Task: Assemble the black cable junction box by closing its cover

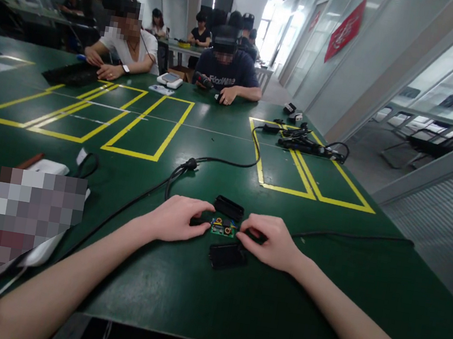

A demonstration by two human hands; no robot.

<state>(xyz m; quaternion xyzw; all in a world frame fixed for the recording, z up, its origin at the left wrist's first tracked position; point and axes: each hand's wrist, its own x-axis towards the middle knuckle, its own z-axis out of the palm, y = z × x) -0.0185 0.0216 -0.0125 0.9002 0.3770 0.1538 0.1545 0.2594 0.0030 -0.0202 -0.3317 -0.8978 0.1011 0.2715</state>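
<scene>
A small green circuit board [217,229] with copper-wound coils lies on the green table between my hands. My left hand [179,219] is at its left end, thumb and index finger apart, with a black cable between them. At the right end, my right hand [273,243] has its fingers closed around the cable by the board; the exact grip is partly hidden. One black plastic case half [229,208] lies just beyond the board. The other case half [226,256] lies on the near side, close to my right fingertips.
A black power cord with a plug [191,164] runs across the table. Another black cable [353,235] stretches right. Yellow tape outlines [158,156] mark the tabletop; bundled black cables [305,145] lie far right. A blurred-out item [20,223] is at left. Two people work across the table.
</scene>
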